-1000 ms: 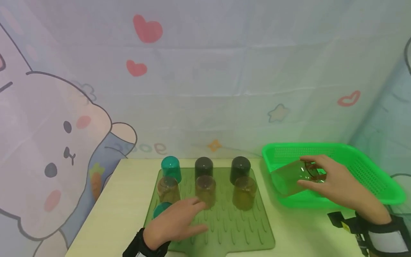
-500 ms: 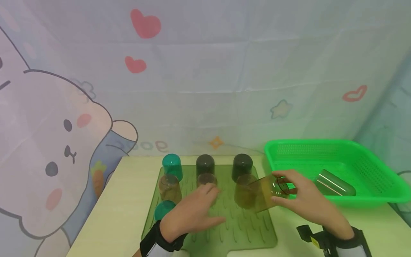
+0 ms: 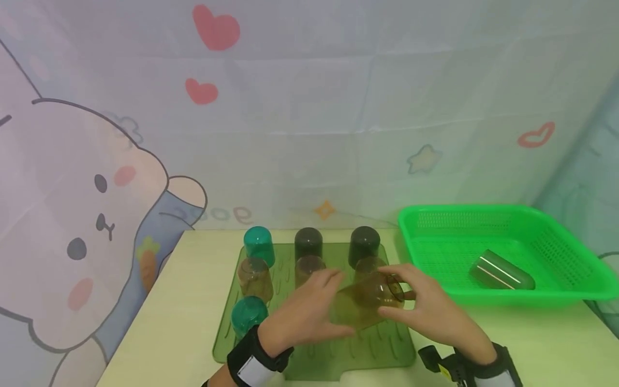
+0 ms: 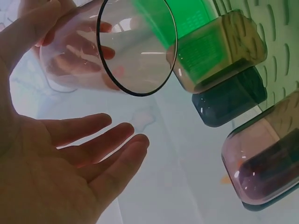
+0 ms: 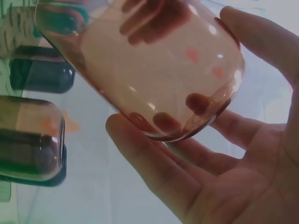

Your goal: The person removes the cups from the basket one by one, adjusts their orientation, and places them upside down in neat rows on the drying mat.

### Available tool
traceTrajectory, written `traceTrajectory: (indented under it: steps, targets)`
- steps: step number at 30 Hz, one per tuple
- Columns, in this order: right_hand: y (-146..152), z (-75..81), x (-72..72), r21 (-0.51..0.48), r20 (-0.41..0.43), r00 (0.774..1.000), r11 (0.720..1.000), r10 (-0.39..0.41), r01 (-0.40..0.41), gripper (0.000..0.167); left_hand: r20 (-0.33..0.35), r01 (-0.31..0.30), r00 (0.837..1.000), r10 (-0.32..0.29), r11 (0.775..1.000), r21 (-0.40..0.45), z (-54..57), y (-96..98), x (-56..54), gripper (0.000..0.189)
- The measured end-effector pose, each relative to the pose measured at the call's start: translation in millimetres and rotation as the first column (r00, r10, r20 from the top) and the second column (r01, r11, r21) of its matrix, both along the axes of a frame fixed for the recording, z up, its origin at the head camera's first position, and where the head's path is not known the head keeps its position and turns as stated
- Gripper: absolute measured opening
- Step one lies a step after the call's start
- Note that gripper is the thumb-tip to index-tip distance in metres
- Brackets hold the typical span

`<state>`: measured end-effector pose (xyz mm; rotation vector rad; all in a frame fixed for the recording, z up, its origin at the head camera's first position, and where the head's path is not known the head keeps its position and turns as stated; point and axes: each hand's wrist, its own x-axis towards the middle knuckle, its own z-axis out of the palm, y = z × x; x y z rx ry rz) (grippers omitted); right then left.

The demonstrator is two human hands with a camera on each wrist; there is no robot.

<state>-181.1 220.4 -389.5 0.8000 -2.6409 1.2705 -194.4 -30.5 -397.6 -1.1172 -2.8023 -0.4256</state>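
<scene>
My right hand (image 3: 425,309) grips a see-through amber cup (image 3: 360,303) near its closed end and holds it sideways, mouth toward the left hand, over the green mat (image 3: 314,363). In the right wrist view, thumb and fingertips surround the base of the amber cup (image 5: 163,79). My left hand (image 3: 307,309) is beside the cup's mouth with fingers extended; the left wrist view shows its fingers (image 4: 119,144) apart from the cup. Upside down on the mat are a teal cup (image 3: 247,314) near my left wrist and amber cups (image 3: 254,277) behind it, partly covered by the hands.
At the mat's back edge stand another teal cup (image 3: 258,244) and two dark cups (image 3: 308,242). To the right is a green plastic basket (image 3: 483,297) with a greyish clear cup (image 3: 503,271) lying inside. A printed curtain (image 3: 300,107) hangs behind the table.
My right hand has carried the amber cup leftward out of the basket to over the mat. The left hand has shifted right toward the cup. The cup in the basket has come into sight.
</scene>
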Motion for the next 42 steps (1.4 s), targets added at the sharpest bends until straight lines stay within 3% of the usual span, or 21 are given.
traceTrajectory:
  steps: [6,14,21,26,30,33,37,39,42]
  targets:
    - [-10.8,-8.5,-0.3,-0.018,0.018,0.999,0.999,0.028,-0.027,0.057,0.031,-0.006,0.999,0.006,1.000,-0.005,-3.9,2.6,-1.5,0.091]
    - [-18.9,-13.6,-2.6,-0.098,0.055,0.997,0.994,0.060,-0.054,0.058,0.014,-0.004,1.000,0.004,1.000,0.022,-9.1,5.0,-4.5,0.088]
    - [-20.0,-17.3,-5.3,-0.081,0.092,0.991,0.992,0.099,-0.092,0.058,0.037,0.010,0.999,-0.011,0.999,0.042,-13.8,5.0,-3.8,0.074]
    - [-19.5,-16.2,-6.6,-0.084,0.084,0.988,0.989,0.127,-0.120,0.060,0.028,-0.001,1.000,-0.001,0.998,0.070,-19.7,1.5,-3.1,0.073]
    - [-14.2,-12.1,-6.7,-0.130,0.054,0.989,0.983,0.138,-0.130,0.057,0.082,-0.034,0.996,0.025,0.993,0.116,-29.3,-4.2,-0.9,0.075]
    - [-7.5,-8.6,-7.7,-0.152,0.010,0.992,0.980,0.128,-0.125,0.053,0.160,-0.087,0.986,0.055,0.976,0.201,-38.1,-8.9,1.4,0.074]
    - [1.8,-6.1,-9.1,-0.157,-0.004,0.995,0.982,0.101,-0.100,0.050,0.244,-0.167,0.965,0.093,0.937,0.307,-51.1,-14.3,4.8,0.076]
    - [5.1,-5.6,-10.0,-0.150,0.004,0.997,0.985,0.083,-0.082,0.050,0.310,-0.214,0.945,0.107,0.917,0.337,-57.7,-17.1,5.7,0.079]
    - [9.8,-4.7,-11.9,-0.130,0.028,0.998,0.991,0.048,-0.044,0.050,0.431,-0.292,0.895,0.112,0.879,0.377,-65.9,-22.2,5.3,0.083]
